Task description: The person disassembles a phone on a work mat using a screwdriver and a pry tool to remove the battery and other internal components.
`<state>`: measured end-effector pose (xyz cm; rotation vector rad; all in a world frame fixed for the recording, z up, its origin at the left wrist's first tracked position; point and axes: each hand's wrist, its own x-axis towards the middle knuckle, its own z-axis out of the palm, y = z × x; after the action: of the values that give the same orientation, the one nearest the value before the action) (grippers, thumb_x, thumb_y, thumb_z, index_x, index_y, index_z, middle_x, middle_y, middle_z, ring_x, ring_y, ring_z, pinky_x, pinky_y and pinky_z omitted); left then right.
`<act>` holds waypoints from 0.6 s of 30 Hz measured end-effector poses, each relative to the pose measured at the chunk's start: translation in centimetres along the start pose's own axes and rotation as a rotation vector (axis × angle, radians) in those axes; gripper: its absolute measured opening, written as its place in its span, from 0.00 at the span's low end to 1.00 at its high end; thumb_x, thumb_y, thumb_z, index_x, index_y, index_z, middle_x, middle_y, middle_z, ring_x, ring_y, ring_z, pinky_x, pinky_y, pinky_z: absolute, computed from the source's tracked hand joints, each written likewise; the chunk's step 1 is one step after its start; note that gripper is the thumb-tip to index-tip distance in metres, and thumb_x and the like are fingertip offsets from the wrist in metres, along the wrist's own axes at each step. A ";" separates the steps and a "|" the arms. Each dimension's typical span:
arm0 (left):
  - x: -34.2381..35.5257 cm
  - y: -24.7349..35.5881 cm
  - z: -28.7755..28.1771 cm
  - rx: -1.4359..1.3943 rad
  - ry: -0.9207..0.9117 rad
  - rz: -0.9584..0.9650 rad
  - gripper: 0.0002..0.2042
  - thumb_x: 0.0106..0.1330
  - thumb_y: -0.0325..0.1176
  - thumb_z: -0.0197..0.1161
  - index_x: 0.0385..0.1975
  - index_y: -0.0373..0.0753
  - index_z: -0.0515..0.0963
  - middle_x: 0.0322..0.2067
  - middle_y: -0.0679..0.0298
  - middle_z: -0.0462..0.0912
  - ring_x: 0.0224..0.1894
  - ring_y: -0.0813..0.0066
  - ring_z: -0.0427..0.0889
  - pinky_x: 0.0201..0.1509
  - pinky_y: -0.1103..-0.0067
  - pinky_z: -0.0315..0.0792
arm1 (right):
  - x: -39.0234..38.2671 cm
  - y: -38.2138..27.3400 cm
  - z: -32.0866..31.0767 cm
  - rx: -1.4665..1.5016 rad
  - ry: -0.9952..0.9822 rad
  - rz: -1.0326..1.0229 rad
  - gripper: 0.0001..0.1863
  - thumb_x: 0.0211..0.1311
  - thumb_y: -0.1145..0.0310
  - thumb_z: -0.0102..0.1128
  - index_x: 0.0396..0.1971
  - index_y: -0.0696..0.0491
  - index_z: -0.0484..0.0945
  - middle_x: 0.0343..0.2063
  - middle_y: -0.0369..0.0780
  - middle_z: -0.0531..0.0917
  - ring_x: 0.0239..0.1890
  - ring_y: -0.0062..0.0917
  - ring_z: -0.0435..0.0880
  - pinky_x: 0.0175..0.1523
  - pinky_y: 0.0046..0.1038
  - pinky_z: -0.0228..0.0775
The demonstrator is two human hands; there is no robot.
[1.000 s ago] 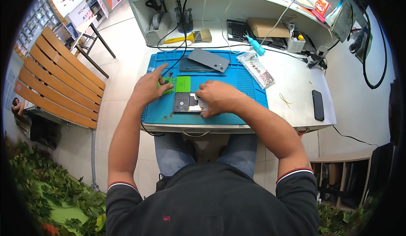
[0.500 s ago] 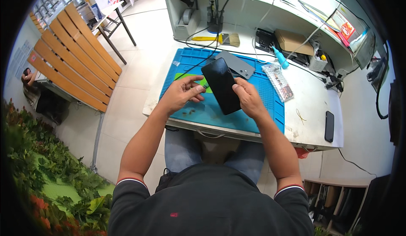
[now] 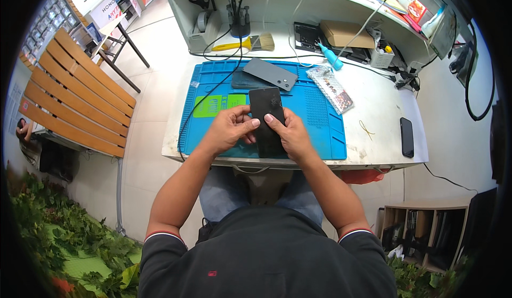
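I hold a phone [image 3: 266, 100] with its black, smudged or cracked screen facing up, above the blue repair mat [image 3: 325, 143]. My left hand [image 3: 233, 129] is closed on its left side, thumb at the screen's edge. My right hand [image 3: 289, 133] grips the right side, thumb on the screen. Behind the phone, a grey back panel [image 3: 271, 74] rests over a dark flat piece [image 3: 241, 82]. Green squares [image 3: 209, 106] lie to the left, and a clear bubble-wrap packet [image 3: 329, 89] to the right.
A white desk [image 3: 375, 140] carries another phone [image 3: 406, 136], a light blue bottle [image 3: 330, 56] and a yellow-handled brush [image 3: 240, 44]. Cables cross the mat from the shelf [image 3: 189, 20]. A wooden slatted bench [image 3: 77, 92] stands left, with a person [image 3: 32, 138] beside it.
The phone, lying on the mat with its insides showing earlier, has been lifted and turned screen up. Since half a second ago, my left hand has closed onto it and it sits straighter.
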<state>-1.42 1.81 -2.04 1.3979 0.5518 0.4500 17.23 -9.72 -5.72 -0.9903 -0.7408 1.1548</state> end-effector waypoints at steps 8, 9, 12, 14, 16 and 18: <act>0.8 -0.7 0.7 0.064 -0.045 0.004 0.27 0.76 0.34 0.75 0.70 0.32 0.77 0.31 0.70 0.85 0.30 0.83 0.83 0.34 0.81 0.80 | -0.2 1.3 -0.1 -0.005 0.080 -0.157 0.16 0.85 0.65 0.63 0.58 0.61 0.78 0.49 0.39 0.89 0.48 0.18 0.87 0.53 0.26 0.83; 0.9 -0.7 0.7 0.073 -0.032 0.007 0.27 0.76 0.34 0.75 0.71 0.32 0.76 0.31 0.71 0.83 0.29 0.83 0.82 0.34 0.81 0.80 | -0.3 1.2 -0.2 0.006 0.080 -0.159 0.16 0.85 0.65 0.63 0.58 0.61 0.78 0.49 0.40 0.89 0.47 0.18 0.87 0.53 0.26 0.83; 1.2 -0.8 1.3 0.079 -0.025 0.003 0.29 0.76 0.33 0.75 0.73 0.31 0.74 0.29 0.73 0.80 0.27 0.85 0.79 0.33 0.81 0.80 | -0.5 1.1 -0.6 0.019 0.084 -0.105 0.15 0.86 0.65 0.60 0.59 0.62 0.78 0.49 0.40 0.89 0.47 0.19 0.87 0.53 0.26 0.83; 0.9 -1.0 0.5 0.082 -0.019 -0.014 0.30 0.76 0.33 0.74 0.74 0.31 0.73 0.28 0.73 0.79 0.27 0.85 0.79 0.33 0.82 0.80 | -0.7 0.9 -0.3 0.059 0.050 -0.065 0.15 0.87 0.66 0.59 0.60 0.62 0.78 0.49 0.40 0.89 0.46 0.19 0.88 0.53 0.26 0.83; 0.8 -1.1 0.4 0.082 -0.037 -0.001 0.30 0.75 0.33 0.75 0.73 0.30 0.73 0.28 0.71 0.82 0.27 0.83 0.81 0.33 0.81 0.80 | -1.1 0.4 -0.3 0.022 0.015 -0.033 0.15 0.87 0.66 0.58 0.60 0.63 0.78 0.49 0.40 0.89 0.47 0.19 0.87 0.54 0.27 0.83; 1.0 -1.2 0.9 0.110 -0.046 -0.013 0.31 0.75 0.33 0.75 0.74 0.29 0.72 0.28 0.70 0.83 0.27 0.82 0.82 0.33 0.81 0.81 | -1.2 1.0 -1.4 -0.028 0.023 -0.056 0.17 0.87 0.65 0.58 0.63 0.62 0.77 0.52 0.40 0.88 0.51 0.19 0.86 0.58 0.27 0.82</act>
<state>-0.08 1.59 -3.24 1.5058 0.5545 0.3806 17.77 -11.13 -7.20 -0.9990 -0.7640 1.0859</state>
